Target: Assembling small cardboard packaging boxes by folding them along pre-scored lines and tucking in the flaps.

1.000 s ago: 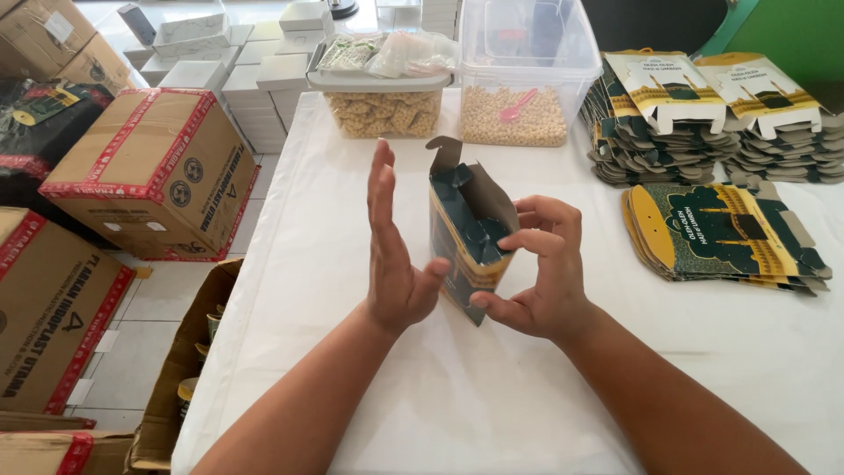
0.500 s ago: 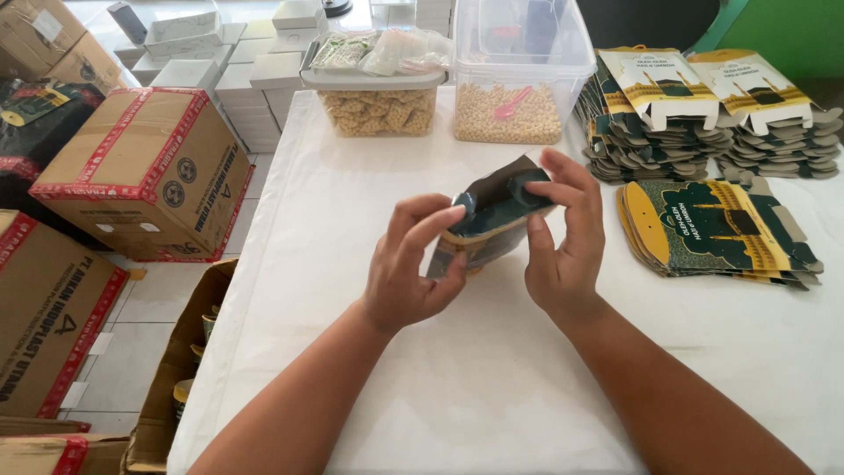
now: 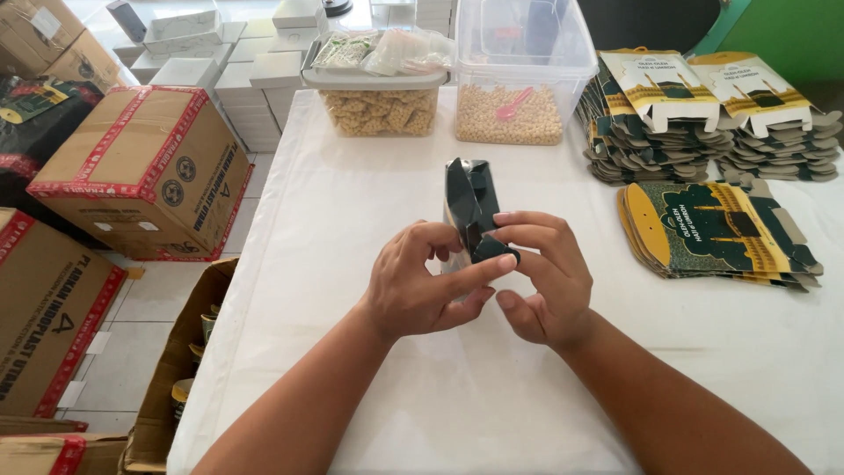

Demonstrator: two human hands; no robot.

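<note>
Your small dark-green carton [image 3: 470, 211] stands upright and narrow, its bottom flap pinched between your fingertips [image 3: 501, 261], its top rising above them.

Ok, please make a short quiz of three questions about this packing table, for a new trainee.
1. True or false: both hands hold the dark folded carton above the white table.
2. Which tub holds a pink scoop? A) the tall clear tub B) the low tub with a lid
3. On which side of the person do the stacks of flat cartons lie?

Key
1. True: the left hand and the right hand both grip its lower end.
2. A
3. The right side.
</note>
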